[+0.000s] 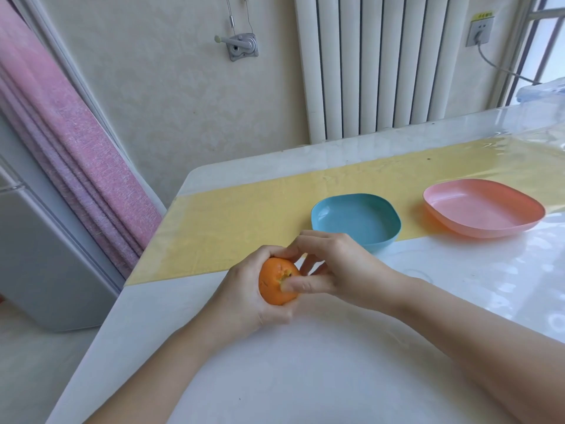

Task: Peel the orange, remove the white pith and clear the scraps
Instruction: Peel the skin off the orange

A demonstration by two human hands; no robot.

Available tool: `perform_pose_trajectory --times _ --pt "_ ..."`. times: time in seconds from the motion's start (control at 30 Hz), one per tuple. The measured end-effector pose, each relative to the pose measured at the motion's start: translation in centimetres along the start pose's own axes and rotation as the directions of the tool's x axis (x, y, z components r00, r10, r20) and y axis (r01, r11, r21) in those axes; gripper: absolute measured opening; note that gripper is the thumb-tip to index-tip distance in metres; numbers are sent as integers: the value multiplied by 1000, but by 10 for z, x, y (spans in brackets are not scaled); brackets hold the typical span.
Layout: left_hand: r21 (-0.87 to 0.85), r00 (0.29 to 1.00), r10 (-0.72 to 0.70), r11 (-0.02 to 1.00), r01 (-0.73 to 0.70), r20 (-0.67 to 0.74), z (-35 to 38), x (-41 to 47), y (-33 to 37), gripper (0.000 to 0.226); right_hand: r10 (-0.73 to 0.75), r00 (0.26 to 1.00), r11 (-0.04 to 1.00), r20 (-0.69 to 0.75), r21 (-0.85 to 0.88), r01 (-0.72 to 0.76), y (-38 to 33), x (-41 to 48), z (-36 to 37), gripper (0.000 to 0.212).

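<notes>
The left hand point(244, 292) is cupping the orange point(273, 286) from the left side and below, its fingers curling round the far side of the fruit so that it is being gripped firmly just above the table point(305, 368). The right hand point(336, 264) is reaching in from the right and closing on the same orange: its thumb point(301, 285) is pressing into a small torn patch in the peel on the side facing the camera, while its forefinger is bending over the top of the fruit and touching the fingertips of the left hand. The remaining fingers of the right hand are curling loosely behind. Apart from that ragged patch, the peel is covering all of the orange that can be seen. Both forearms are coming in from the bottom edge, over the white near part of the table.

Just beyond the right hand, a blue dish point(382, 237) is sitting on a yellow strip point(238, 218) that is running across the table under a clear, shiny cover. To the right of it, apart from it, a pink dish point(489, 231) is lying partly on the same strip. Behind the table a white radiator point(382, 65) is standing against the wall, with a wall socket point(479, 32) to its right. A pink curtain point(70, 139) is hanging at the left.
</notes>
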State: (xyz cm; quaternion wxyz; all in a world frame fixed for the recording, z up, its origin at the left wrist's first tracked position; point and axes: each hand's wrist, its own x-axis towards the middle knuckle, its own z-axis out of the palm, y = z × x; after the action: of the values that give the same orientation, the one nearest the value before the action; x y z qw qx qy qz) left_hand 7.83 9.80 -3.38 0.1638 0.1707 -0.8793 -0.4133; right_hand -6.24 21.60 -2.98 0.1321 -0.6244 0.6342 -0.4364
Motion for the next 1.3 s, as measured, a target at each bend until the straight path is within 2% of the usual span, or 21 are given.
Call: perform_pose_trajectory --times 0.07,0.2,0.33,0.53,0.7,0.77,0.9,1.1,1.3 --pt "23 1000 8 1000 -9 20 -2 -1 1 58 18 999 999 37 28 -19 0 1 -4 39" --pt "56 998 29 998 -32 49 -2 -2 -1 62 -13 999 999 46 31 12 1 3 -5 30" --pt "88 997 54 994 -59 54 -2 -2 -1 62 -105 992 989 71 -101 112 2 1 -6 25" --pt "72 998 62 996 -61 -8 3 -1 0 53 -215 977 926 -2 -318 204 -1 1 5 22" --pt "19 999 28 999 -28 -26 5 -2 1 46 -225 974 919 -6 -332 211 -5 3 5 21" --pt "25 999 24 999 -23 -30 5 -1 0 48 -231 973 919 -10 -330 215 -5 4 5 25" --pt "33 1000 5 999 -4 -29 4 -1 0 54 -238 971 921 -23 -324 218 -4 6 5 17" --pt "-20 1000 -23 1000 23 -10 5 -1 4 52 -236 971 925 -26 -311 216 -7 5 6 26" --pt "-27 998 -39 999 38 -50 6 1 2 49 -242 970 898 -18 -381 218 -6 7 8 35"
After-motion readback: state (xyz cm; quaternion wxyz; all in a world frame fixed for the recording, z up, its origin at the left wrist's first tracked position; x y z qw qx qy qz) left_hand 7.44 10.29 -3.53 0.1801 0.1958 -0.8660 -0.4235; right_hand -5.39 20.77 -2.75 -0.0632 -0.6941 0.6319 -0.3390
